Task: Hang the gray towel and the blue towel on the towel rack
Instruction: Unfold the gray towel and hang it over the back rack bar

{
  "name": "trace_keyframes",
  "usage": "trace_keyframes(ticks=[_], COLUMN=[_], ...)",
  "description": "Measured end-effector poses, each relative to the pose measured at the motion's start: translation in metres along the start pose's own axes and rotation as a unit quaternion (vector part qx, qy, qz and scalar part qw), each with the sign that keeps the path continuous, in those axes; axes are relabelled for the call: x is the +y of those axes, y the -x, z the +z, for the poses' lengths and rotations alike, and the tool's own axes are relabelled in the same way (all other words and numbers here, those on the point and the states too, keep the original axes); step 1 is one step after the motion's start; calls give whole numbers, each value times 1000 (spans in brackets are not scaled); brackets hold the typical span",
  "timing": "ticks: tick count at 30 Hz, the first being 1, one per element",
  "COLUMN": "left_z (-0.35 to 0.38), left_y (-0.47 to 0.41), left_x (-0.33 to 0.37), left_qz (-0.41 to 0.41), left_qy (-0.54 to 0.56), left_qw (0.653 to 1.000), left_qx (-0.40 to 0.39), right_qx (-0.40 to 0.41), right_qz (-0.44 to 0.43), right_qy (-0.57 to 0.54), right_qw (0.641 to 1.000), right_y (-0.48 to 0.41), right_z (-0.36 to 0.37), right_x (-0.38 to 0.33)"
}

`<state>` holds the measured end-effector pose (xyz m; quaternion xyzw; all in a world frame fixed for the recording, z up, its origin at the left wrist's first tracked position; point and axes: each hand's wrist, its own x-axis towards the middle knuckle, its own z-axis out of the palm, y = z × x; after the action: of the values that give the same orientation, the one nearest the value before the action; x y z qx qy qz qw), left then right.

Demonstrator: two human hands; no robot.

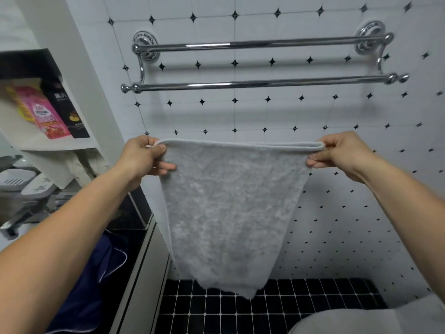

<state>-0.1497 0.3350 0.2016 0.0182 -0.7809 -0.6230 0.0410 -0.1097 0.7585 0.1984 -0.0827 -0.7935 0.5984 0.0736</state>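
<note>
So the gray towel (pixel 228 208) is stretched out flat below the towel rack (pixel 260 83), not touching it. Left hand (pixel 142 157) and right hand (pixel 342 153) each pinch a top corner. The blue towel (pixel 96 273) lies crumpled low on the left. Up left, a shelf (pixel 79 144) holds a pink packet (pixel 45 114) and a black one (pixel 69 109).

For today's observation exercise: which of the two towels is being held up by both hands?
The gray towel, stretched by its top corners between the left hand and right hand. The blue towel lies crumpled lower left, untouched.
</note>
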Motion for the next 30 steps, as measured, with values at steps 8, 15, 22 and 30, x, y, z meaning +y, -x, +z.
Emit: trace_keyframes(ticks=[8, 15, 22, 30], left_z=[10, 13, 39, 68], left_y=[-17, -56, -108, -175], left_x=[22, 38, 34, 81], left_qz=[12, -42, 44, 82], left_qy=[100, 281, 416, 541], left_qw=[994, 955, 907, 837], left_qx=[36, 81, 53, -28], right_qx=[-8, 60, 79, 118], right_qz=[89, 46, 5, -93], right_qy=[-195, -302, -438, -573], right_qw=[977, 950, 896, 806], right_y=[-34, -78, -126, -174], right_z=[13, 25, 32, 36], right_x=[-1, -35, -48, -86])
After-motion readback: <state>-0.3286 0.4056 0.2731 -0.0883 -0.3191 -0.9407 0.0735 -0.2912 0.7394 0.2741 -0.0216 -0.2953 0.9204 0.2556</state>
